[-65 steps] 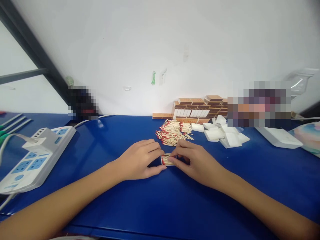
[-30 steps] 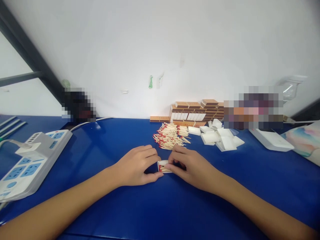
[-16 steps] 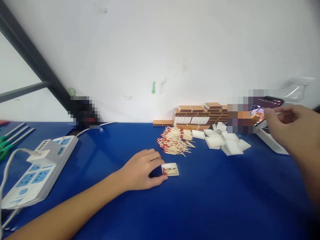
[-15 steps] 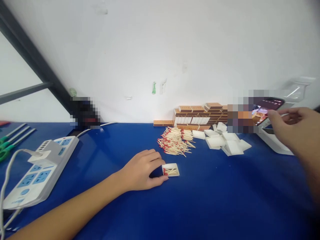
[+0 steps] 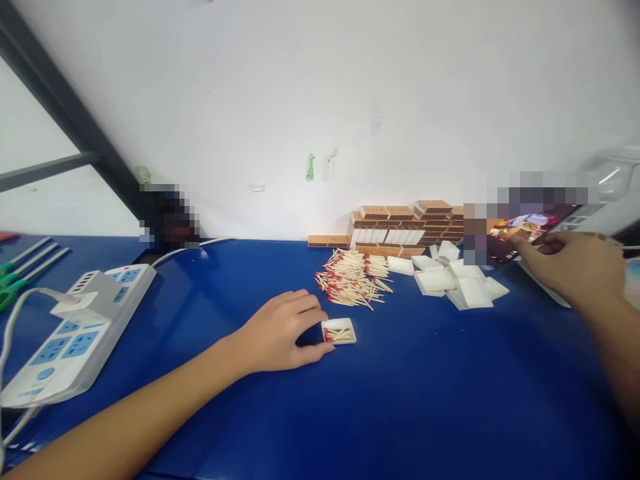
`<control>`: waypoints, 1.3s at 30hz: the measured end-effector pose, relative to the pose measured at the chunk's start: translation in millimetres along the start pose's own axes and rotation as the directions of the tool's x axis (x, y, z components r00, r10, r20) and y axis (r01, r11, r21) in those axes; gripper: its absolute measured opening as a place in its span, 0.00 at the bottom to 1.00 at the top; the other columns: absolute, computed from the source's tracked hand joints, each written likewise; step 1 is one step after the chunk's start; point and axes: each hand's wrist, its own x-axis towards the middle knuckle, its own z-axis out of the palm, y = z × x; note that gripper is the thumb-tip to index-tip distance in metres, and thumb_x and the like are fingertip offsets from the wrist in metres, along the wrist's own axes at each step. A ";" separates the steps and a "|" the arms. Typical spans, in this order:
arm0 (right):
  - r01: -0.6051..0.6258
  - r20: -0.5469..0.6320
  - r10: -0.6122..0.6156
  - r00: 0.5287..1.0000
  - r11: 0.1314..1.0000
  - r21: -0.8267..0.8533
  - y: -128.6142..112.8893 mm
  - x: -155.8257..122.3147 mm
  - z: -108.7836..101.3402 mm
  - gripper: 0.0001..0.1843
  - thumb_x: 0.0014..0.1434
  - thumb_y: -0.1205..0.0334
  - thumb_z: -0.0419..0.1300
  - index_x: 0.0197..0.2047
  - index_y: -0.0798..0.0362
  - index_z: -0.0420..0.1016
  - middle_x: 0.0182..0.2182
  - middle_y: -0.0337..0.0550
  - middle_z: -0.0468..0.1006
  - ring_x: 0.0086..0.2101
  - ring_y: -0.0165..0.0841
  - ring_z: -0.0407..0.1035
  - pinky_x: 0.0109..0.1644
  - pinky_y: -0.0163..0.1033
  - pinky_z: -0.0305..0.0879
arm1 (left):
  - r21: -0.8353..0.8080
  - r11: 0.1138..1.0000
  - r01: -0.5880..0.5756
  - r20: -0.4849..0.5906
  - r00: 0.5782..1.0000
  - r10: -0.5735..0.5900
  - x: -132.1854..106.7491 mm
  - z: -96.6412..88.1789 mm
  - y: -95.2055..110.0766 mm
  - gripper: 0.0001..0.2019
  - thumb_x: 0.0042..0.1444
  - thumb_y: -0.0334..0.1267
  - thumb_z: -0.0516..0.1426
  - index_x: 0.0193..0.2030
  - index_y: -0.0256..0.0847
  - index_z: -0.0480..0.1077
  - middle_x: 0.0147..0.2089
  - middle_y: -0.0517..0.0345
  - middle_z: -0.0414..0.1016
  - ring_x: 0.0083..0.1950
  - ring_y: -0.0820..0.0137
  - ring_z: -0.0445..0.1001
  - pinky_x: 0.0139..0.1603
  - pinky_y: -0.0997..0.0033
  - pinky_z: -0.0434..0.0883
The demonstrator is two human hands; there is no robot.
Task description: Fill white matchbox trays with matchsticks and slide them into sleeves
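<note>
My left hand (image 5: 283, 330) rests on the blue table (image 5: 410, 400), its thumb and fingers curled against the left end of a small white matchbox tray (image 5: 340, 331) with a few red-tipped matches in it. A loose pile of matches (image 5: 353, 279) lies just behind the tray. My right hand (image 5: 570, 267) is far to the right, fingers bent, with the index fingertip on the screen of a phone (image 5: 530, 227) propped at the wall. Nothing shows inside that hand.
Empty white trays (image 5: 457, 280) lie right of the match pile. Brown matchbox sleeves (image 5: 400, 223) are stacked against the wall. A white power strip (image 5: 75, 327) with cable sits at the left, green-handled tools (image 5: 20, 267) beyond it. A white flat object (image 5: 555, 293) lies under my right hand.
My right hand left the tray and swung right to the phone. My left hand stayed at the tray, which now shows uncovered.
</note>
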 end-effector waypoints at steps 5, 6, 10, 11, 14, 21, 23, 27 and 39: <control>-0.003 -0.028 0.002 1.000 0.999 -0.045 -4.0 -2.0 1.0 0.20 0.53 0.44 0.65 0.22 0.47 0.64 0.20 0.43 0.66 0.21 0.34 0.48 0.30 0.44 0.50 | 0.024 1.000 -0.016 0.001 1.000 0.016 -0.7 0.7 1.7 0.16 0.66 0.49 0.60 0.49 0.38 0.76 0.42 0.52 0.78 0.43 0.65 0.76 0.47 0.61 0.74; 0.007 -0.038 -0.009 0.999 0.999 -0.047 -3.5 -1.2 2.1 0.21 0.53 0.44 0.65 0.21 0.46 0.63 0.19 0.42 0.64 0.21 0.33 0.47 0.30 0.45 0.50 | 0.029 0.999 -0.018 0.006 1.000 0.018 -1.0 0.9 2.1 0.16 0.66 0.49 0.60 0.49 0.38 0.76 0.42 0.52 0.78 0.43 0.64 0.76 0.47 0.61 0.74; 0.049 -0.086 -0.052 0.995 0.998 -0.036 0.7 2.0 6.6 0.25 0.54 0.39 0.63 0.19 0.45 0.60 0.16 0.40 0.60 0.20 0.33 0.45 0.29 0.45 0.48 | 0.029 0.999 -0.024 0.017 1.000 0.024 -1.5 1.7 3.4 0.15 0.67 0.49 0.59 0.48 0.38 0.76 0.43 0.52 0.78 0.43 0.64 0.76 0.47 0.61 0.74; 0.048 -0.092 -0.052 0.994 0.998 -0.042 1.4 2.3 7.0 0.25 0.54 0.38 0.63 0.19 0.45 0.61 0.16 0.40 0.60 0.20 0.33 0.45 0.29 0.45 0.48 | 0.028 0.999 -0.026 0.017 1.000 0.026 -1.5 1.8 3.6 0.16 0.67 0.49 0.59 0.48 0.38 0.76 0.43 0.52 0.78 0.43 0.64 0.76 0.48 0.61 0.74; 0.037 -0.050 -0.042 0.998 0.995 -0.087 0.3 1.6 5.0 0.22 0.55 0.40 0.63 0.21 0.47 0.66 0.18 0.43 0.64 0.21 0.33 0.46 0.29 0.45 0.49 | 0.029 0.999 -0.027 0.023 0.999 0.026 -1.4 1.7 4.3 0.16 0.67 0.49 0.59 0.48 0.37 0.76 0.43 0.51 0.78 0.43 0.64 0.76 0.47 0.61 0.73; -0.032 0.053 0.042 0.998 0.985 -0.171 -10.2 -4.5 -3.9 0.21 0.58 0.43 0.60 0.37 0.54 0.81 0.32 0.60 0.78 0.30 0.45 0.66 0.33 0.46 0.54 | 0.029 0.999 -0.024 0.024 0.999 0.023 -1.4 1.6 4.4 0.16 0.66 0.49 0.60 0.48 0.37 0.76 0.43 0.52 0.78 0.44 0.63 0.76 0.48 0.61 0.73; -0.017 0.066 0.030 0.997 0.980 -0.198 -11.4 -5.8 -4.8 0.23 0.60 0.45 0.60 0.41 0.57 0.82 0.35 0.62 0.80 0.34 0.48 0.68 0.34 0.46 0.56 | 0.029 0.999 -0.028 0.021 0.999 0.028 -1.4 2.0 4.4 0.17 0.67 0.49 0.60 0.48 0.36 0.76 0.43 0.52 0.78 0.43 0.64 0.76 0.47 0.61 0.73; 0.000 0.076 0.016 0.997 0.980 -0.197 -11.4 -6.2 -5.5 0.27 0.62 0.44 0.58 0.44 0.61 0.83 0.36 0.66 0.80 0.35 0.48 0.69 0.35 0.47 0.56 | 0.032 0.999 -0.036 0.014 0.999 0.035 -1.5 2.4 4.2 0.17 0.67 0.49 0.59 0.48 0.36 0.77 0.42 0.52 0.78 0.42 0.64 0.75 0.46 0.61 0.73; 0.036 0.047 -0.027 0.999 0.979 -0.200 -3.5 -6.1 -0.8 0.30 0.59 0.39 0.53 0.43 0.57 0.82 0.37 0.63 0.82 0.40 0.55 0.74 0.36 0.49 0.65 | 0.033 0.999 -0.034 0.025 0.999 0.033 -2.0 3.4 3.2 0.18 0.67 0.50 0.59 0.50 0.36 0.77 0.43 0.51 0.78 0.43 0.64 0.75 0.47 0.62 0.73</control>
